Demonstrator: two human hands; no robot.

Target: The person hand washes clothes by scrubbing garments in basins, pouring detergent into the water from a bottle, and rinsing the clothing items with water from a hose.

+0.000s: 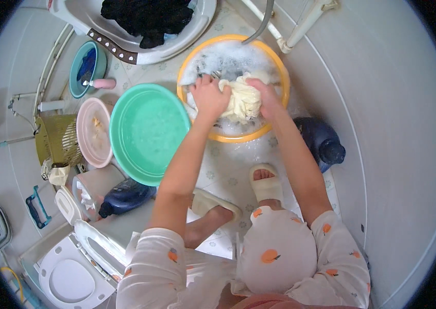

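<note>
A bunched cream-coloured cloth [242, 101] is held between my two hands over a round basin with an orange rim [234, 138]. My left hand [211, 96] presses against the cloth's left side, fingers spread over it. Gripping its right side is my right hand [267, 98]. White suds [218, 52] and wet fabric fill the basin below; how deep the cloth's underside sits is hidden. A grey hose [262, 25] hangs down into the basin's far edge. Beside the basin on the left stands a green basin [150, 129] holding water.
A white tub [202, 29] with black clothing [146, 17] stands at the top. Leftward are a pink basin [94, 133], a small teal basin [102, 63] and a toilet [72, 280]. Dark blue bottles lie at left [129, 196] and right [316, 139]. My slippered feet are on the tiles.
</note>
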